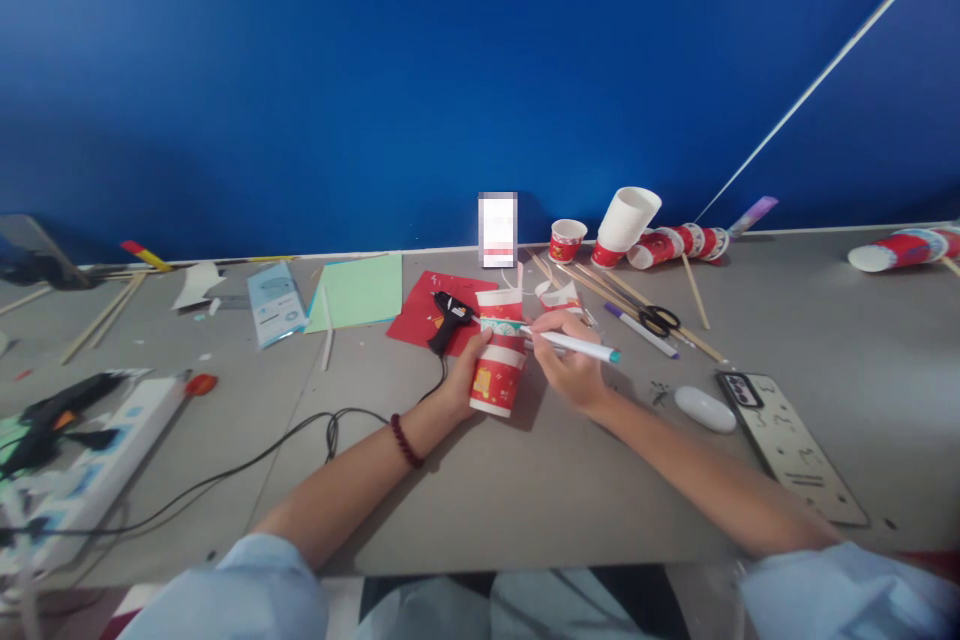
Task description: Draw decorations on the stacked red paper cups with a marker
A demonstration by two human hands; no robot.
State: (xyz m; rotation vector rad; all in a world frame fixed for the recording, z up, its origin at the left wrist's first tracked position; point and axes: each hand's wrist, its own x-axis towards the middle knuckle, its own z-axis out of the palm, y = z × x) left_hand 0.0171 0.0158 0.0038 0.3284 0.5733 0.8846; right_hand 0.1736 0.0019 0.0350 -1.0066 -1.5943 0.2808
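My left hand (465, 382) is closed around a piece made of red paper cups (496, 384) joined end to end, held above the table in front of me. Around its middle runs a white band with green drawn marks (501, 328). Between the fingers of my right hand (568, 365) is a white marker (577, 345) with a teal end. Its tip meets or nearly meets the band's right edge; I cannot tell whether it touches. Behind the cups a black glue gun (450, 318) lies on red paper (411, 320).
A phone (796, 450), white earphone case (705, 409), scissors (660, 321) and purple marker (641, 331) lie to the right. Stacked cups (627, 225) stand behind. Green paper (364, 290), a power strip (112, 465) and a looping black cable (277, 447) are to the left.
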